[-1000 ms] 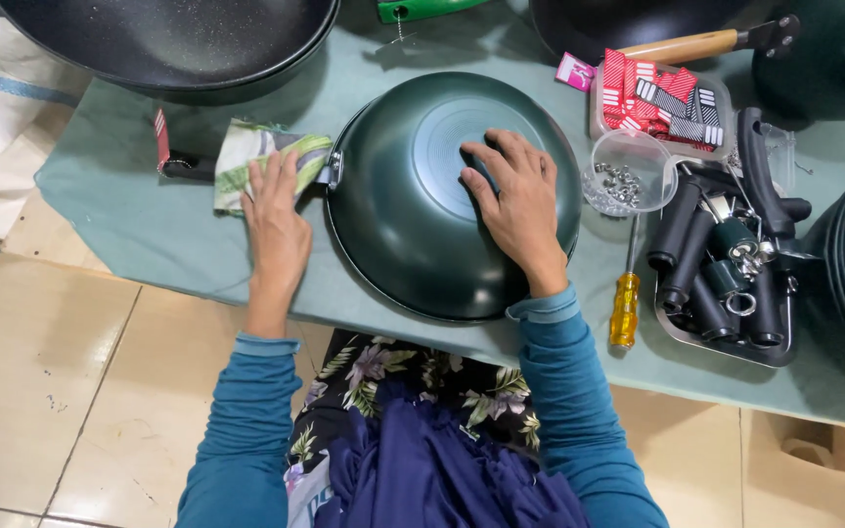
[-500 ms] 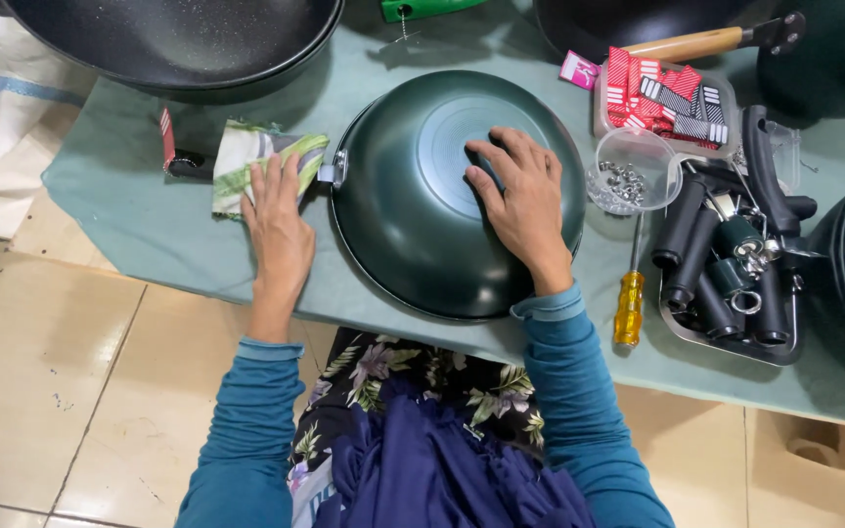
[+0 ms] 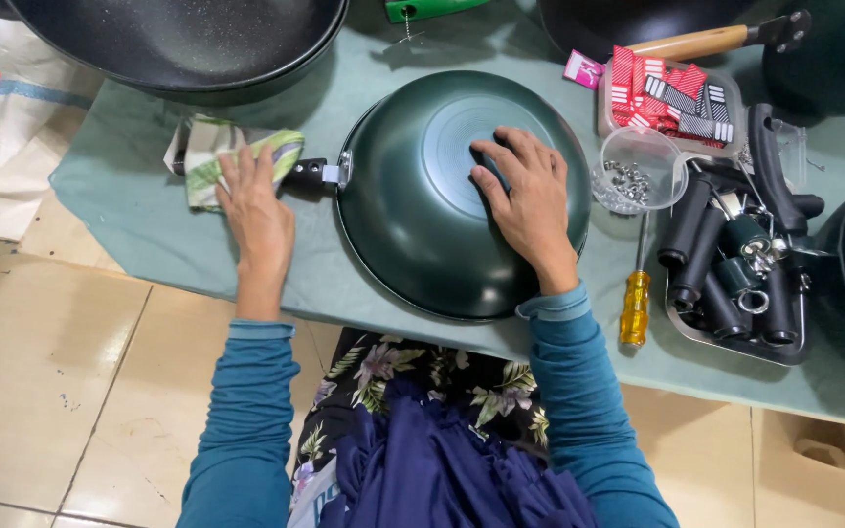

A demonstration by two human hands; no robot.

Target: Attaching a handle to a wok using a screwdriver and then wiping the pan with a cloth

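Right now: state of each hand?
Left hand: open, flat on the folded cloth over the pan's handle.
Right hand: open, fingers spread on the upturned green wok; gripping nothing.

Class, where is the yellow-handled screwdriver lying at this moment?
In the head view the screwdriver lies on the green table cover, right of the upturned pan, just beyond the right hand and beside the tray of black handles.
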